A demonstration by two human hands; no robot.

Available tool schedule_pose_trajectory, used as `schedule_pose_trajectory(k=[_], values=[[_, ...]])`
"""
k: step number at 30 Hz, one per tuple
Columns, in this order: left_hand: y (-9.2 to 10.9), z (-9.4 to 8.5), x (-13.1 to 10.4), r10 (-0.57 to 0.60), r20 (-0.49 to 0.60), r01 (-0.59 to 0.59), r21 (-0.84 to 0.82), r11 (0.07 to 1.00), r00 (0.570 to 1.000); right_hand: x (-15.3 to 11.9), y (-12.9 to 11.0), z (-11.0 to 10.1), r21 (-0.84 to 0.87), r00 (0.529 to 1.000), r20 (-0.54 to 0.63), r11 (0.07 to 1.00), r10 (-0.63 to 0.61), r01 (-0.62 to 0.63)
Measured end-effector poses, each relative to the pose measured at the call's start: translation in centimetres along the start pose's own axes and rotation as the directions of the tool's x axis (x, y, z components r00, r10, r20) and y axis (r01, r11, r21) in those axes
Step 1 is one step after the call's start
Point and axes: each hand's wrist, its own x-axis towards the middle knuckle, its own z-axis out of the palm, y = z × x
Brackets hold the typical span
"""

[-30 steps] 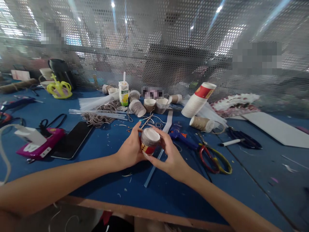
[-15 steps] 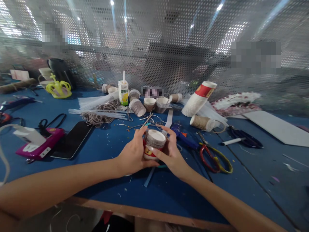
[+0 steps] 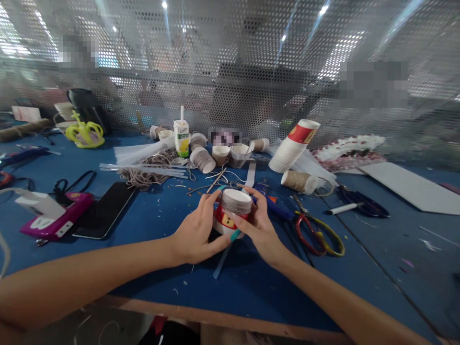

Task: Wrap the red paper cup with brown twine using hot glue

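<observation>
Between my two hands is a red and white paper cup, its upper part wound with grey cord and its open white mouth tilted up toward me. My left hand wraps the left side, with its thumb, which has a green nail, across the front. My right hand grips the right side, thumb also on the front. A clear glue stick lies on the table just under the cup. Past my right hand is a blue glue gun, partly hidden, and beside it scissors with red and yellow handles.
A phone and a purple power strip lie left. Behind are grey cord, a drink carton, cord-wrapped cups and leaning stacked paper cups. A white board lies right. A perforated metal screen borders the back.
The cup has turned and tipped slightly in my hands, showing more of its red band and mouth. My left thumb has come up onto the cup's front.
</observation>
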Motion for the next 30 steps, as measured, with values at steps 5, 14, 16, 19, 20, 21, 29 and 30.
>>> schedule_pose_trajectory(k=[5, 14, 16, 19, 20, 21, 29, 30], values=[[0.0, -1.0, 0.5, -0.034, -0.1, 0.023, -0.107, 0.994, 0.994, 0.5, 0.2, -0.8, 0.018, 0.999, -0.044, 1.0, -0.019, 0.02], [-2.5, -1.9, 2.3, -0.258, -0.129, 0.222, -0.241, 0.945, 0.957, 2.0, 0.7, -2.2, -0.006, 0.991, -0.124, 0.998, 0.059, -0.06], [-2.7, -1.8, 2.5, -0.347, -0.094, 0.297, -0.343, 0.891, 0.933, 2.1, 0.9, -2.2, -0.029, 0.993, -0.099, 0.997, 0.062, -0.065], [-2.8, -1.8, 2.8, -0.475, 0.004, 0.387, -0.586, 0.712, 0.88, 2.2, 1.1, -2.2, -0.075, 0.997, -0.063, 0.996, 0.049, -0.054], [-2.8, -1.9, 3.0, -0.504, 0.047, 0.401, -0.672, 0.622, 0.862, 2.2, 1.1, -2.2, -0.086, 0.997, -0.055, 0.995, 0.052, -0.056], [-2.9, -2.0, 3.2, -0.526, 0.091, 0.407, -0.747, 0.526, 0.846, 2.2, 1.2, -2.3, -0.095, 0.997, -0.046, 0.994, 0.058, -0.063], [-3.5, -2.8, 4.4, -0.488, 0.33, 0.449, -0.881, 0.148, 0.808, 2.4, 1.3, -3.1, -0.12, 0.995, 0.012, 0.988, 0.095, -0.093], [-3.5, -2.8, 4.3, -0.473, 0.326, 0.437, -0.888, 0.145, 0.819, 2.4, 1.3, -3.2, -0.121, 0.995, 0.011, 0.988, 0.098, -0.096]])
